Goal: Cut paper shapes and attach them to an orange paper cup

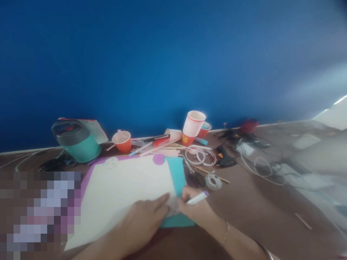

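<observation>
A large white sheet lies over purple and teal paper on the brown table. My left hand rests on its lower right part, fingers spread, the fingertips on a small clear round piece. From the right, my right hand grips a white marker with a purple end, its tip hidden by the fingers near the round piece. A purple disc and a clear disc lie along the sheet's top edge.
Behind the sheet stand a teal kettle-like container, a red cup and stacked paper cups, with straws and markers between. Scissors, tape rolls, a glue gun and cables lie right. A blurred patch covers the lower left.
</observation>
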{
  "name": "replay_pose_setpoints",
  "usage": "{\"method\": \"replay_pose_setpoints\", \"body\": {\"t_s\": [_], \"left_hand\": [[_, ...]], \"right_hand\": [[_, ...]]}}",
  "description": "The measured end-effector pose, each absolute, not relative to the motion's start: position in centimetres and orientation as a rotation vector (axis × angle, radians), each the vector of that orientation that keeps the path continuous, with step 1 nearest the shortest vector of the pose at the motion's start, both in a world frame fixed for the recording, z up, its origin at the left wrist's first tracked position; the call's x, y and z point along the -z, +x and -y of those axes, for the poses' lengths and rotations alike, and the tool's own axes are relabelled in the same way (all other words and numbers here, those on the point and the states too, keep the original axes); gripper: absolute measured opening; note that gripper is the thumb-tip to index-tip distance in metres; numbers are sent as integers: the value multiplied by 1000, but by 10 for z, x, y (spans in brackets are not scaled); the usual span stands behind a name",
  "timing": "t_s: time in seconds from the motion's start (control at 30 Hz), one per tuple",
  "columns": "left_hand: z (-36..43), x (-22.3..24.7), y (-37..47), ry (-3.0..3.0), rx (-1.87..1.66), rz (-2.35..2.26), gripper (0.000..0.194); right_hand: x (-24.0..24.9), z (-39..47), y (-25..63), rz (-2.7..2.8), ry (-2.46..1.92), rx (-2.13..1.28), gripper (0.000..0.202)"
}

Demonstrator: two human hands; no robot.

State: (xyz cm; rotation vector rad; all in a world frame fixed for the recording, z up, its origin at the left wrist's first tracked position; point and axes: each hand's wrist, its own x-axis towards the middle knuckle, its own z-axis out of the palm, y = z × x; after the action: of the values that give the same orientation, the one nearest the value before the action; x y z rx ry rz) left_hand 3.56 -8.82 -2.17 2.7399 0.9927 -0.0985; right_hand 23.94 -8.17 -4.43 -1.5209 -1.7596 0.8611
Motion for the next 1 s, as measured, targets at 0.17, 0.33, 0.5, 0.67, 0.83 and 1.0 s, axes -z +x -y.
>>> {"method": "replay_pose_setpoints", "body": {"t_s": [0.17,0.33,0.5,0.67,0.83,1.0], "left_hand": [[89,24,33,2723,74,-981,38],[89,26,33,2711,44,-986,39],[88,25,34,2736,64,-990,38],[88,25,34,2729,61,-983,39],[88,27,33,2722,54,-990,41],[89,25,34,2729,75,-979,38]], "right_hand": [[49,82,238,1796,-1567,-801,27],[51,83,238,1830,-1572,-810,27],[47,83,238,1852,-1576,-809,25],[43,83,237,1839,-1579,-826,25],[45,83,237,1823,-1575,-811,25],[49,83,238,1821,-1550,-816,25]]}}
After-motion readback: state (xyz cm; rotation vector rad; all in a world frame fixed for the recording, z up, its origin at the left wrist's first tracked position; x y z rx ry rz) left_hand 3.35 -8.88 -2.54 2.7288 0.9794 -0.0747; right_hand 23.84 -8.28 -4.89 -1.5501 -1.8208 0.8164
